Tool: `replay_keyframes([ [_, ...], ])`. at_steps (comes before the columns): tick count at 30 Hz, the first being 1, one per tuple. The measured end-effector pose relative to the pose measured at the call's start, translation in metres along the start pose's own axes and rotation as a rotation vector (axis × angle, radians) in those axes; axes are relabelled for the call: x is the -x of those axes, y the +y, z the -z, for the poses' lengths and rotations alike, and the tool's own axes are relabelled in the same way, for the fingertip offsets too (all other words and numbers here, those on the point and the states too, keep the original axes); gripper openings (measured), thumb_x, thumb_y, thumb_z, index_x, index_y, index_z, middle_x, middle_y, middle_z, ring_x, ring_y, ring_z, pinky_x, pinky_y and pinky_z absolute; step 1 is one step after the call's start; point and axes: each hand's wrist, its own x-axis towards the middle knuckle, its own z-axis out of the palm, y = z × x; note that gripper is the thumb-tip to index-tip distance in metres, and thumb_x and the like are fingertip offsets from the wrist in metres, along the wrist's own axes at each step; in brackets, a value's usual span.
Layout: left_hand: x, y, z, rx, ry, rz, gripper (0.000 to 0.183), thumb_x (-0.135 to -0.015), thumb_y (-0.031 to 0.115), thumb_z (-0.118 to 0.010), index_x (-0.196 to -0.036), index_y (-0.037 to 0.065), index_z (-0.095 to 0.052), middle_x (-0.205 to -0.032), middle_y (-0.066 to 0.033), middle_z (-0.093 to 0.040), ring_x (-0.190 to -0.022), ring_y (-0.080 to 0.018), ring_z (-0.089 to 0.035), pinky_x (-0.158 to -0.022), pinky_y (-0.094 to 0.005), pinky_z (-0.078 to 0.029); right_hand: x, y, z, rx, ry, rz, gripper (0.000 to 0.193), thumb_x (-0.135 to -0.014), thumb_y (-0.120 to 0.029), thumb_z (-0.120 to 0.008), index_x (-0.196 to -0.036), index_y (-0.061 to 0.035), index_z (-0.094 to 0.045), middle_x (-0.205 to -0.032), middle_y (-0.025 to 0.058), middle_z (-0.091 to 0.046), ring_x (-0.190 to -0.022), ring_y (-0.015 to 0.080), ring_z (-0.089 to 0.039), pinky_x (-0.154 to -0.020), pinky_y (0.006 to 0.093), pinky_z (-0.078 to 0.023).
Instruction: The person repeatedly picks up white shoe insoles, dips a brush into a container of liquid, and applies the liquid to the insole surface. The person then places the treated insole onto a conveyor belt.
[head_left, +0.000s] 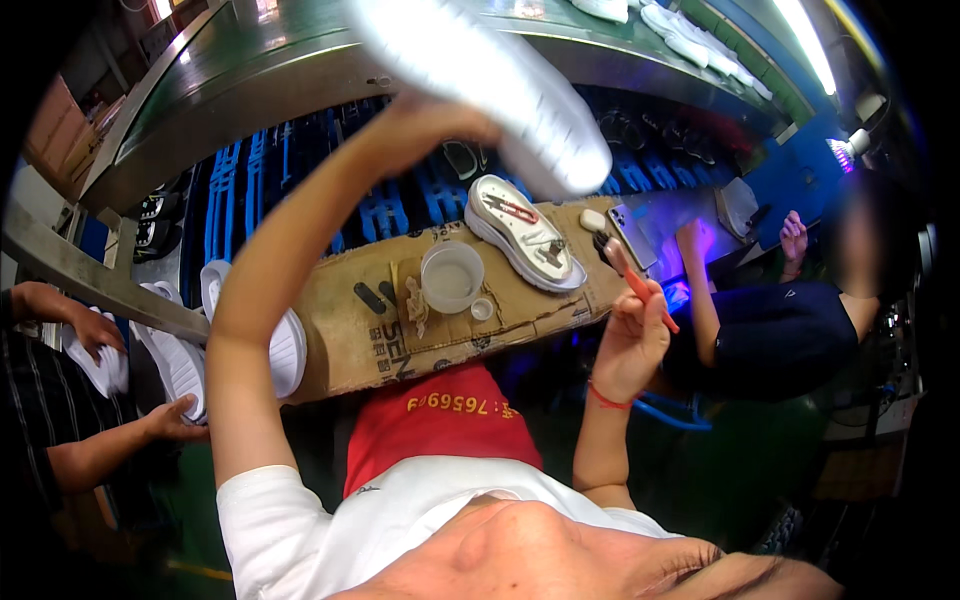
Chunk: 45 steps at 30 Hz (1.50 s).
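Observation:
My left hand point(440, 122) is raised over the far side of the bench, gripping a white shoe sole point(480, 75) that is blurred by motion. Its fingertips are hidden behind the sole. On the right, my right hand point(635, 340) holds a slim red-handled brush point(637, 280) upright, its pale tip pointing up and away. Between them, a white sole point(560, 262) lies on the cardboard, with red-handled snips point(510, 207) and a small metal piece resting in it. Left of that sole stands a plastic cup point(452, 277) of clear liquid, beside a small clear cap point(482, 309).
Cardboard point(345, 345) covers the bench. A phone point(632, 236) and white case point(592, 220) lie at its right end. Beyond is a green conveyor point(270, 35) carrying white soles point(690, 40), above blue racks. Co-workers' hands are at left, among soles point(175, 365), and at right.

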Motion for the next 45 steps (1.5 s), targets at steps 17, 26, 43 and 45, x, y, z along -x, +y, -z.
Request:
replay_keyframes([
  [17,0.187,0.038,0.079,-1.414,-0.595,0.105,0.055,-0.063,-0.004,-0.068,-0.116,0.008,-0.058,-0.112,-0.0088,-0.056,-0.115,-0.0287,-0.052,-0.091,-0.038,-0.047,0.032,0.055,0.028,0.367,-0.153,-0.498,0.029,-0.097,-0.019,-0.056,-0.106,0.0082,-0.062,-0.079,0.0119,-0.069,-0.072,0.0136,-0.063,-0.069,0.0243,-0.048],
  [26,0.287,0.002,0.115,-1.338,-0.827,0.559,0.036,-0.075,0.005,-0.063,-0.107,0.017,-0.069,-0.133,-0.005,-0.055,-0.137,-0.0259,-0.036,-0.118,-0.0519,-0.019,-0.004,0.105,0.012,0.597,-0.42,-0.444,0.031,-0.095,-0.019,-0.058,-0.102,0.0095,-0.066,-0.08,0.0094,-0.071,-0.07,0.009,-0.059,-0.066,0.0218,-0.043],
  [43,0.273,0.03,0.031,-0.227,0.407,0.786,0.053,-0.085,0.018,-0.063,-0.132,0.001,-0.047,-0.118,-0.0171,-0.059,-0.101,-0.0279,-0.063,-0.087,-0.0321,-0.048,-0.045,0.14,-0.008,0.913,-0.671,-0.254,0.026,-0.093,-0.02,-0.062,-0.094,0.0044,-0.071,-0.072,0.0049,-0.071,-0.053,0.0026,-0.051,-0.048,0.018,-0.039],
  [45,0.289,0.03,0.014,0.183,0.499,0.824,0.062,-0.081,0.014,-0.065,-0.137,0.0,-0.042,-0.122,-0.021,-0.058,-0.104,-0.0297,-0.063,-0.09,-0.034,-0.05,-0.046,0.138,-0.008,0.925,-0.678,-0.293,0.026,-0.093,-0.019,-0.061,-0.094,0.0046,-0.071,-0.072,0.0057,-0.071,-0.054,0.0031,-0.051,-0.049,0.0181,-0.039],
])
